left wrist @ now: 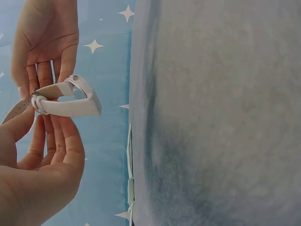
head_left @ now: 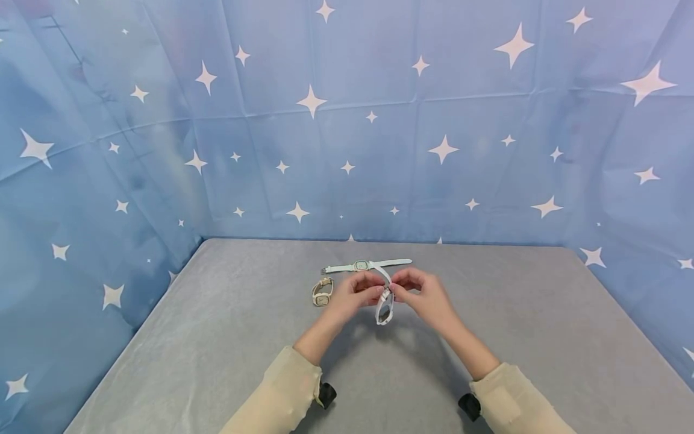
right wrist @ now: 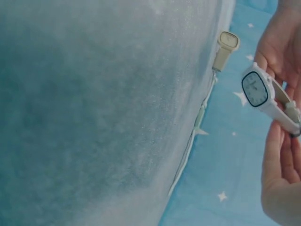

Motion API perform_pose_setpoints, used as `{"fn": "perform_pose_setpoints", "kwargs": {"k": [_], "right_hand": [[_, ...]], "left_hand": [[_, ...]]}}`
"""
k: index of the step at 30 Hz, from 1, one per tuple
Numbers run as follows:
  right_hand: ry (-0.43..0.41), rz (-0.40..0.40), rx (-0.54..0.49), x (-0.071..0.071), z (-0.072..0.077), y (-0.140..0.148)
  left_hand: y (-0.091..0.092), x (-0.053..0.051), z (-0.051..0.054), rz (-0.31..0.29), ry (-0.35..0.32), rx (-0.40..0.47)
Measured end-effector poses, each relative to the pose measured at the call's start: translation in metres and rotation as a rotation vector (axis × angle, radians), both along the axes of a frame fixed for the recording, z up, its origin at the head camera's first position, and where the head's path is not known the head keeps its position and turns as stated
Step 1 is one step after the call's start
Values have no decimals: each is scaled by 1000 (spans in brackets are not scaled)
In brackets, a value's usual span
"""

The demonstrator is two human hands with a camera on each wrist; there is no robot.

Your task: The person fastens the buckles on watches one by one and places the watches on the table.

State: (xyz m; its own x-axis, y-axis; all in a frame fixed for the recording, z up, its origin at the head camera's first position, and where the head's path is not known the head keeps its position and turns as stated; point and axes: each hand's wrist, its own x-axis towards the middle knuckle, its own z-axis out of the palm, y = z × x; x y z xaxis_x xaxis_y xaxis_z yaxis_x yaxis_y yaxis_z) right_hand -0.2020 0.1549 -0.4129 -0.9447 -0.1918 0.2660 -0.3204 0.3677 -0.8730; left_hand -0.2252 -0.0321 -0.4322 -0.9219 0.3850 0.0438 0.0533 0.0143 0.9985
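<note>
A white watch (head_left: 384,314) hangs between the two hands above the table, its strap looped through the buckle and the loose strap end pointing up and away. The left hand (head_left: 353,296) pinches the strap near the buckle from the left; the right hand (head_left: 425,296) pinches it from the right. In the left wrist view the white strap (left wrist: 70,108) forms a loop, with punched holes in its free end. The square dial of the white watch (right wrist: 255,89) faces the right wrist camera. Fingertips partly hide the buckle.
A pale green watch (head_left: 361,265) lies stretched out flat behind the hands. To the left of the left hand is a beige-gold watch (head_left: 322,299), its band closed. The grey table (head_left: 217,361) meets a blue star-patterned cloth (head_left: 379,144) at the back and sides.
</note>
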Motion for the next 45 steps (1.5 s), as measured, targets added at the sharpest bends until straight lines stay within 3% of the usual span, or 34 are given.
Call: {"fn": "perform_pose_setpoints", "kwargs": {"k": [10,23,34,45], "right_hand": [[-16,23,-55,1,-1,0],[-67,-16,-100,4,0,-4],[-22,-31,-27,3,-3,-6],[16,-65,33,1,-5,1]], "left_hand": [[2,2,3,0,-60,-54],[7,3,4,-11,-35,-52],[10,5,7,8,-50,-56],[8,3,1,74,20,-98]]}}
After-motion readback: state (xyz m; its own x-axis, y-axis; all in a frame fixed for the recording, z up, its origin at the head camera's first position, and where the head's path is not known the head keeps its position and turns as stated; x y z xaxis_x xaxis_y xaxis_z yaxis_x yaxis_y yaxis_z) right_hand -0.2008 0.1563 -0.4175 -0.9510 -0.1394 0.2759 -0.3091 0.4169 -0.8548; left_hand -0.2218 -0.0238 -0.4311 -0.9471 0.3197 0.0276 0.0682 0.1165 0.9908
